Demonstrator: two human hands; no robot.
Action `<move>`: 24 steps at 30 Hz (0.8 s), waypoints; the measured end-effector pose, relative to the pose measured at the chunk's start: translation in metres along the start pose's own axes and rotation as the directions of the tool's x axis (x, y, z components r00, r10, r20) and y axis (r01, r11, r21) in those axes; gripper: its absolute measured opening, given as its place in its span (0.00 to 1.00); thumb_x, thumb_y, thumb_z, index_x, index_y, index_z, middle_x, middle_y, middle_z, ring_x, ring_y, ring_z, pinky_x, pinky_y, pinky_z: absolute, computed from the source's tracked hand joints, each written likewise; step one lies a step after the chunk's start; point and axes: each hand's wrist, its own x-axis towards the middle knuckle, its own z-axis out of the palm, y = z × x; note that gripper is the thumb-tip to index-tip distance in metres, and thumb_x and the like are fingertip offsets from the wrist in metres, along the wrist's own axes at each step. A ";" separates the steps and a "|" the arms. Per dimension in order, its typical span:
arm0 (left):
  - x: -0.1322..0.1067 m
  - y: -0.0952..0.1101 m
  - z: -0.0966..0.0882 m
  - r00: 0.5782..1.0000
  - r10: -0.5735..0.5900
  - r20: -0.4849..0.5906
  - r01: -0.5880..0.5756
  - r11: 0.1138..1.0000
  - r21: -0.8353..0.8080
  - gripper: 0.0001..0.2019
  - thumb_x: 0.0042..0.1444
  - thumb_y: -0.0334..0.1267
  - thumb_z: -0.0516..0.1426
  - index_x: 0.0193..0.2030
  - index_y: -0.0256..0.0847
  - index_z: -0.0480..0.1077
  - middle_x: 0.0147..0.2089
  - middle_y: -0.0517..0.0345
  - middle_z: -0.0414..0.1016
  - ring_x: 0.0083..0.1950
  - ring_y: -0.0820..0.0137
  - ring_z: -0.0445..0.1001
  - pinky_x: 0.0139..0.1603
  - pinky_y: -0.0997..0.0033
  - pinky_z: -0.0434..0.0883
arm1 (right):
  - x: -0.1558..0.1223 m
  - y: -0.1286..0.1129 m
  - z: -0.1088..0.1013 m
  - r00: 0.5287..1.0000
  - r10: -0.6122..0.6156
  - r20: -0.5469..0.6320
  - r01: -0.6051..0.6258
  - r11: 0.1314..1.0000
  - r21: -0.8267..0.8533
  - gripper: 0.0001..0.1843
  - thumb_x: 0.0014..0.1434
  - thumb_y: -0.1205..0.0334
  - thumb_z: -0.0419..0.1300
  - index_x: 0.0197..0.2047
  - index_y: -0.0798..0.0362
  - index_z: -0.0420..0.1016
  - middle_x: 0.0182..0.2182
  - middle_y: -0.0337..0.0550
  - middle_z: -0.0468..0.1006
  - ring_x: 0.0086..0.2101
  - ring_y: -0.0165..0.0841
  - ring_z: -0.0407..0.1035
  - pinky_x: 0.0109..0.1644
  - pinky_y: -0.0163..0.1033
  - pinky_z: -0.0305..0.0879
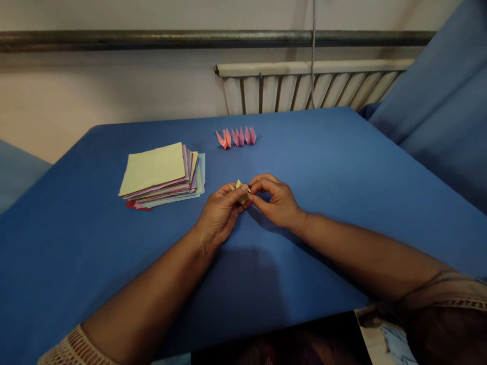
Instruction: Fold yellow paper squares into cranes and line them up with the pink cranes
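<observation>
A small piece of folded yellow paper [239, 184] is between my two hands, above the middle of the blue table. My left hand [220, 210] is closed on it, with the thumb across its front and the fingers behind. From the other side, my right hand [277, 200] pinches its right end between thumb and fingertips. Pale points of the paper stick out over the left thumb, while the rest is covered by fingers. Beyond my hands stand several folded paper pieces, an orange-pink one [224, 139] and pink-purple ones [243, 137], in a row.
To the left lies a thick stack of coloured paper sheets [155, 167], yellow on top, with a red corner [139, 205] poking out below. The blue-covered table [335, 167] reaches a wall with a radiator [285, 68] and a pipe [160, 39]. A blue curtain [441, 101] hangs at the right.
</observation>
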 end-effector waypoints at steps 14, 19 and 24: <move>0.002 -0.003 -0.006 0.999 -0.013 0.033 0.012 0.999 0.048 0.15 0.44 0.34 0.70 0.39 0.38 0.76 0.40 0.58 0.77 0.39 0.74 0.75 0.41 0.73 0.75 | 0.002 0.015 0.006 0.969 0.231 -0.091 -0.207 0.954 0.216 0.03 0.56 0.62 0.61 0.31 0.50 0.73 0.34 0.39 0.75 0.36 0.31 0.71 0.44 0.39 0.69; 0.005 -0.006 -0.009 0.999 0.031 -0.019 -0.029 0.994 0.106 0.14 0.43 0.36 0.71 0.37 0.37 0.76 0.40 0.58 0.77 0.37 0.74 0.75 0.39 0.74 0.76 | 0.002 0.017 0.005 0.970 0.229 -0.088 -0.202 0.949 0.241 0.02 0.57 0.63 0.61 0.32 0.50 0.73 0.34 0.39 0.75 0.35 0.31 0.70 0.43 0.39 0.68; 0.006 -0.005 -0.007 0.997 0.053 -0.064 -0.044 0.990 0.136 0.14 0.40 0.37 0.71 0.33 0.36 0.77 0.37 0.58 0.77 0.35 0.75 0.74 0.34 0.77 0.74 | 0.002 0.020 0.006 0.962 0.265 -0.069 -0.238 0.935 0.264 0.04 0.57 0.61 0.61 0.32 0.51 0.73 0.32 0.38 0.74 0.33 0.30 0.69 0.42 0.39 0.67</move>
